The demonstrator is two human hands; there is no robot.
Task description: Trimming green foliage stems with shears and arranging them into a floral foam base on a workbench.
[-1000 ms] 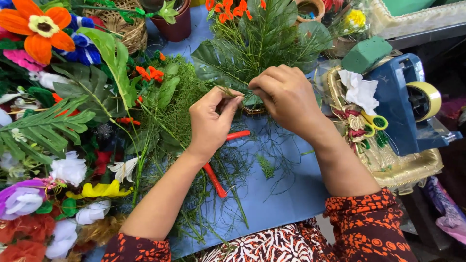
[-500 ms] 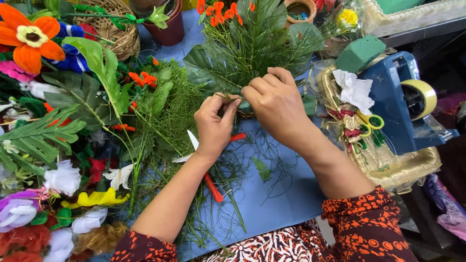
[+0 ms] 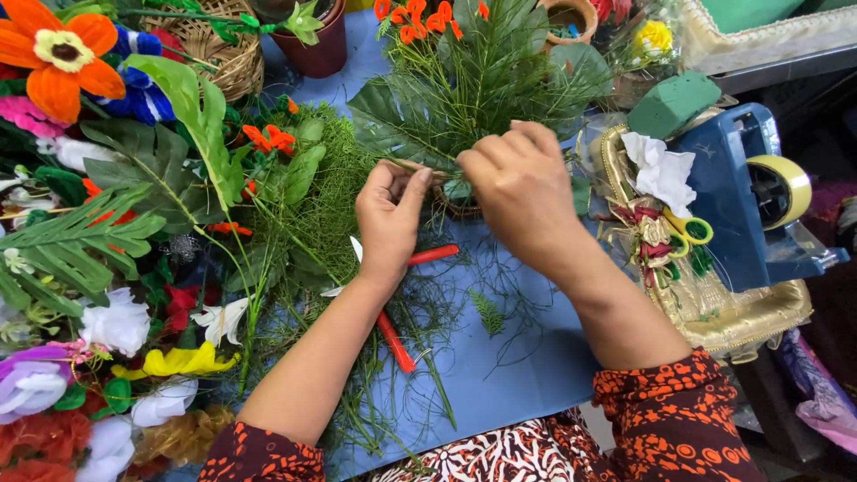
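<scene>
My left hand [image 3: 390, 214] pinches a thin green stem at the base of a flower arrangement [image 3: 473, 80] made of broad leaves, pine-like sprigs and small orange blossoms. My right hand [image 3: 518, 183] is curled over the arrangement's small woven base [image 3: 457, 198], fingers closed around the stems there. Red-handled cutters [image 3: 403, 312] lie on the blue tabletop [image 3: 518, 357] under my left wrist. Loose feathery green sprigs [image 3: 321, 205] are spread to the left of my left hand.
Artificial flowers and leaves [image 3: 98, 223] are piled at the left. A wicker basket [image 3: 219, 54] and a dark red pot [image 3: 317, 49] stand at the back. A blue tape dispenser [image 3: 754, 201], a green foam block [image 3: 674, 103], yellow scissors [image 3: 692, 234] and a gold tray [image 3: 714, 308] sit at the right.
Both hands stay at the arrangement's base. My left fingers have shifted slightly on the stem and my right hand has closed further over the base.
</scene>
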